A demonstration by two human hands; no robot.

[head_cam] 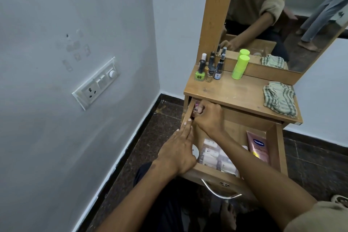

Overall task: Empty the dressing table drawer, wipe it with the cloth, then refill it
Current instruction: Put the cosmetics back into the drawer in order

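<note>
The wooden drawer point(273, 137) of the dressing table stands pulled out. My right hand point(208, 115) reaches into its far left corner and is closed around small nail polish bottles point(196, 108) with pink showing. My left hand point(178, 149) rests flat on the drawer's left wall, fingers together, holding nothing. Inside the drawer lie a pink Vaseline tube point(259, 146) at the right, a clear pack of small boxes point(212, 154) in the middle and a white round lid point(195, 151) partly hidden under my left hand. A checked cloth point(280, 99) lies crumpled on the tabletop's right side.
On the tabletop point(231, 92) at the back left stand several nail polish bottles point(209, 69) and a lime green bottle point(240, 66). A mirror point(282, 15) rises behind them. A wall with a switch panel point(96, 83) is at the left. The drawer's metal handle point(219, 191) faces me.
</note>
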